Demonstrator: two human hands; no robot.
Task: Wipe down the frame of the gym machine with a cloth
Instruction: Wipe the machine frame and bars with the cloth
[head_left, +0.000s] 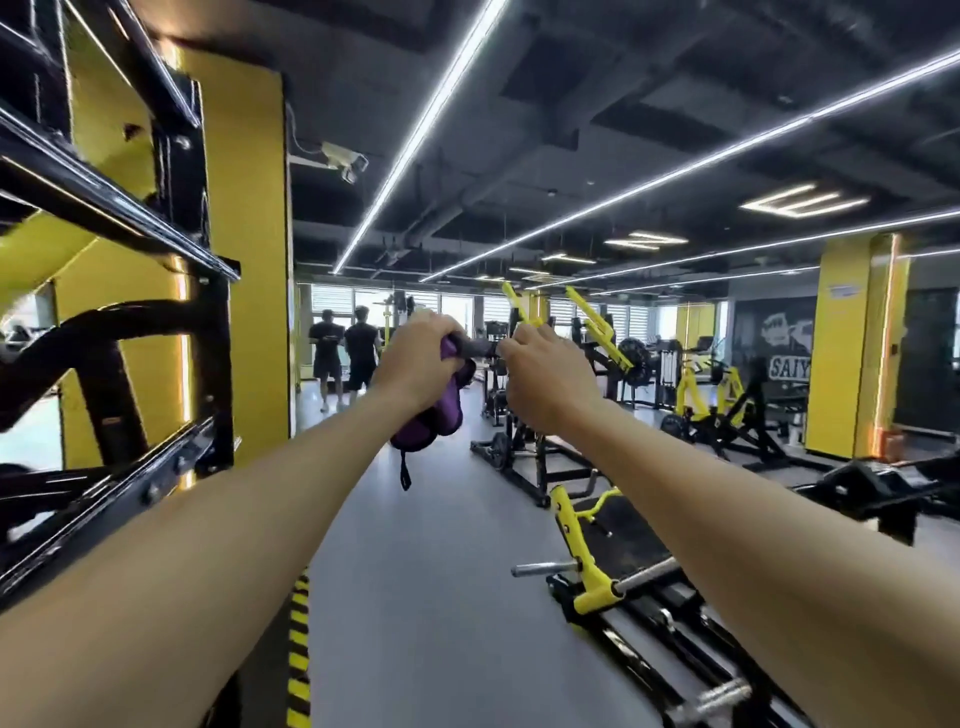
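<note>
Both arms reach forward at chest height. My left hand (423, 358) grips a purple cloth (434, 421) wrapped over the end of a short black bar handle (480, 347); the rest of the cloth hangs below the hand with a strap dangling. My right hand (548, 376) holds the other end of the same handle, fingers curled round it. What the handle hangs from is hidden behind the hands. The black machine frame (130, 322) with bolted beams stands close on my left.
A yellow-and-black plate-loaded machine (587, 566) lies low at the right front. More machines (701, 400) fill the right side. Two people (345, 353) stand far down the grey floor aisle. A yellow pillar (239, 260) stands behind the frame, with hazard tape (298, 649) on the floor.
</note>
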